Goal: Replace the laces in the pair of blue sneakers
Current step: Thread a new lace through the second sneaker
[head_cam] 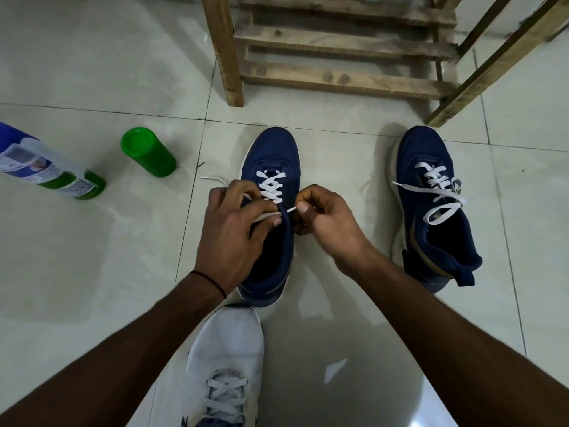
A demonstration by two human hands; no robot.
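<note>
Your right hand (326,223) pinches the tip of the flat white lace (291,208) at the navy-blue fabric sneaker (271,149) on the floor tiles (92,257), left hand (234,229) gripping its eyelet flap; let that flap slip and the tip may miss the eyelet.

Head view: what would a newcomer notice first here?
Both hands meet at centre over a blue sneaker: the left hand and the right hand pinch its white lace near the top eyelets. The second blue sneaker stands to the right, laced, its ends loose. At left, a green cylinder and a blue-and-green bottle sit on the tiled floor.
</note>
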